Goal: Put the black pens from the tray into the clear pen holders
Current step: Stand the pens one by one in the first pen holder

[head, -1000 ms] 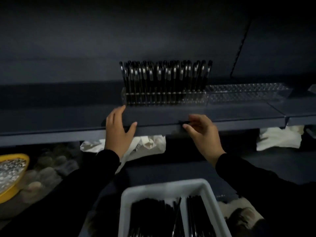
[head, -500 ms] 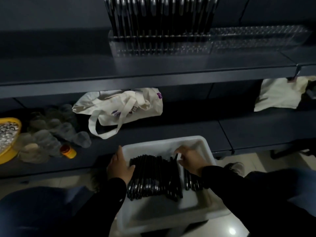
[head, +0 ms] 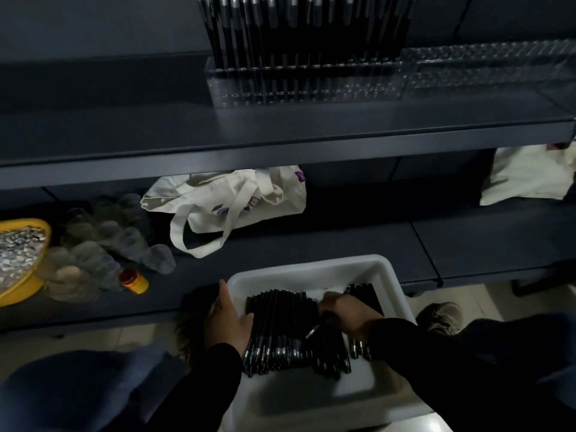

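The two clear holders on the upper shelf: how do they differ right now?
The left holder is packed with black pens standing upright; the right holder shows no pens, only bare slots. The left holder looks dark through its walls from the pen barrels; the right holder looks see-through throughout. Both are clear, sit end to end on the same shelf and look alike in shape.

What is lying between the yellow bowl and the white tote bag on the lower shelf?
In the head view, between the yellow bowl and the tote bag lie clear plastic cups on their sides and a small orange bottle.
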A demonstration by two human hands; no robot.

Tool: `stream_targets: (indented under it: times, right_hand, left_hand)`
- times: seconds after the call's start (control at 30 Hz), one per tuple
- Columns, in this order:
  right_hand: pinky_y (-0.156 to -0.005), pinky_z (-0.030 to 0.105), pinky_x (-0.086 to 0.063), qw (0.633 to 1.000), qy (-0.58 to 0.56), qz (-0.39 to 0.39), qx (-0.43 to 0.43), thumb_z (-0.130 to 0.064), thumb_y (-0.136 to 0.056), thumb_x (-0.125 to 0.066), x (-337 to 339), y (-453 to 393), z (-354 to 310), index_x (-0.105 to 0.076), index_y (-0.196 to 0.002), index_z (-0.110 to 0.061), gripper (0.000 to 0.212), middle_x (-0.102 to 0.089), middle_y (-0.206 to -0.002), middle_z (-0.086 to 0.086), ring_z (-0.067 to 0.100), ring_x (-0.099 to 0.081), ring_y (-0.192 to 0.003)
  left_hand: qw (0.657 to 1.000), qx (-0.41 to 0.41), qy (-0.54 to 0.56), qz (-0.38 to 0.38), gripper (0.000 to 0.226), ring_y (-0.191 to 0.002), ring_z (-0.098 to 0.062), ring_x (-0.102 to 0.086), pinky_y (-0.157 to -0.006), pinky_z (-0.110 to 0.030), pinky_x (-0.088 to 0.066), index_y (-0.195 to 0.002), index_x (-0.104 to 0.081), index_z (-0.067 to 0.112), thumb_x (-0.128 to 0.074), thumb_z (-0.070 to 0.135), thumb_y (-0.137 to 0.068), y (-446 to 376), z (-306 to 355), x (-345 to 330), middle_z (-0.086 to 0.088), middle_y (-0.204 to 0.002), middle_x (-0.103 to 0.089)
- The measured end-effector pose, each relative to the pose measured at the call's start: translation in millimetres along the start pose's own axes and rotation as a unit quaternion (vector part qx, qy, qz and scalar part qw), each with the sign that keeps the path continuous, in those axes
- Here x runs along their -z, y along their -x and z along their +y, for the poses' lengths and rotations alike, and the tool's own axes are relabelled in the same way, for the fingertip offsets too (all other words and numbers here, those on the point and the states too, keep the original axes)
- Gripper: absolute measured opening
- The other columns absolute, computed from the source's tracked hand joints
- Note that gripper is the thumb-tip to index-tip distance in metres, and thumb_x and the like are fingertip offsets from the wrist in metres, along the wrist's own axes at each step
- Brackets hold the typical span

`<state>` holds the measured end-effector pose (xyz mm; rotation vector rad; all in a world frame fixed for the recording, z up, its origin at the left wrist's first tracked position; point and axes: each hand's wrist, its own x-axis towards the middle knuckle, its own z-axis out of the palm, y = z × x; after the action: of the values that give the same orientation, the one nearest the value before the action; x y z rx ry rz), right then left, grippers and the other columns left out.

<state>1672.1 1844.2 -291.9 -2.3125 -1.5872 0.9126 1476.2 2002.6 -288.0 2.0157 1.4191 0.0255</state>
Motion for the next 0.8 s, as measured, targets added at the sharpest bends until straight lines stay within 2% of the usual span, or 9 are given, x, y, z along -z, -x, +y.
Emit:
stream_targets:
  times: [0.1, 0.2, 0.27, 0.33, 0.4, 0.47, 0.57, 0.7, 0.8]
  right_hand:
    - [-0.071, 0.011, -0.036, 0.995, -0.058, 0.075, 0.000, -0.019, -0.091, -0.058, 26, 11, -12, -0.058, -0.090, -0.026, 0.008, -0.055, -0.091, -0.012, 0.005, -0.054, -0.081]
    - [-0.065, 0.007, -0.034, 0.986, -0.099, 0.134, 0.014, -0.016, -0.089, -0.062, 60, 26, -25, -0.054, -0.085, -0.029, 0.016, -0.053, -0.080, -0.018, -0.006, -0.050, -0.069]
    - [-0.064, 0.009, -0.036, 0.977, -0.119, 0.176, 0.017, -0.016, -0.088, -0.064, 88, 35, -36, -0.057, -0.089, -0.021, 0.009, -0.055, -0.077, -0.012, -0.005, -0.050, -0.063]
    - [-0.065, 0.014, -0.043, 0.957, -0.195, 0.211, 0.037, -0.013, -0.089, -0.064, 119, 44, -49, -0.052, -0.086, -0.020, 0.013, -0.056, -0.075, -0.004, 0.000, -0.052, -0.062]
    - [-0.067, 0.022, -0.050, 0.928, -0.271, 0.245, 0.067, -0.009, -0.091, -0.061, 150, 53, -64, -0.052, -0.090, -0.014, 0.010, -0.057, -0.080, 0.005, 0.008, -0.057, -0.069]
    - [-0.063, 0.024, -0.051, 0.909, -0.290, 0.287, 0.087, -0.007, -0.092, -0.058, 184, 61, -78, -0.054, -0.091, -0.010, 0.005, -0.061, -0.081, 0.013, 0.012, -0.060, -0.067]
    - [-0.056, 0.019, -0.046, 0.880, -0.289, 0.357, 0.125, -0.008, -0.094, -0.054, 238, 72, -104, -0.052, -0.084, -0.002, 0.012, -0.058, -0.069, 0.015, 0.007, -0.057, -0.058]
    - [-0.055, 0.014, -0.043, 0.842, -0.311, 0.416, 0.145, -0.007, -0.091, -0.059, 303, 75, -127, -0.043, -0.075, -0.012, 0.023, -0.049, -0.065, 0.004, 0.006, -0.053, -0.054]
    - [-0.057, 0.017, -0.048, 0.833, -0.308, 0.440, 0.135, -0.003, -0.092, -0.057, 340, 66, -131, -0.047, -0.084, -0.006, 0.013, -0.051, -0.072, 0.006, 0.010, -0.057, -0.058]
  left_hand:
    - [0.999, -0.026, -0.026, 0.025, 0.090, -0.142, -0.029, -0.020, -0.115, -0.040, -0.022, -0.152, -0.002, 0.016, -0.063, 0.029, -0.087, 5, 5, 5, -0.012, -0.155, -0.021]
    - [0.992, -0.098, -0.020, 0.083, 0.077, -0.139, -0.028, -0.024, -0.112, -0.039, -0.023, -0.148, -0.024, 0.015, -0.066, 0.024, -0.085, 11, 18, 17, -0.010, -0.151, -0.028]
    - [0.985, -0.137, -0.001, 0.104, 0.070, -0.137, -0.027, -0.028, -0.111, -0.039, -0.026, -0.146, -0.031, 0.015, -0.066, 0.022, -0.085, 15, 34, 29, -0.008, -0.150, -0.032]
    - [0.972, -0.187, 0.040, 0.137, 0.062, -0.134, -0.026, -0.034, -0.110, -0.041, -0.031, -0.142, -0.039, 0.013, -0.065, 0.023, -0.086, 18, 53, 46, -0.007, -0.147, -0.037]
    - [0.944, -0.256, 0.084, 0.190, 0.054, -0.129, -0.023, -0.040, -0.107, -0.044, -0.037, -0.134, -0.049, 0.009, -0.063, 0.027, -0.085, 21, 76, 67, -0.009, -0.139, -0.044]
    - [0.910, -0.319, 0.116, 0.238, 0.048, -0.124, -0.017, -0.040, -0.104, -0.042, -0.040, -0.127, -0.054, 0.006, -0.067, 0.020, -0.083, 21, 100, 92, -0.010, -0.132, -0.049]
    - [0.875, -0.358, 0.126, 0.300, 0.044, -0.122, -0.018, -0.042, -0.104, -0.032, -0.034, -0.125, -0.055, 0.003, -0.067, 0.015, -0.084, 14, 136, 133, -0.011, -0.130, -0.050]
    - [0.879, -0.348, 0.123, 0.303, 0.049, -0.130, -0.025, -0.037, -0.109, -0.034, -0.030, -0.133, -0.048, 0.006, -0.064, 0.015, -0.088, -6, 176, 178, -0.009, -0.140, -0.042]
    - [0.891, -0.319, 0.114, 0.302, 0.054, -0.133, -0.025, -0.032, -0.112, -0.037, -0.028, -0.139, -0.041, 0.007, -0.061, 0.021, -0.091, -27, 198, 198, -0.009, -0.144, -0.036]
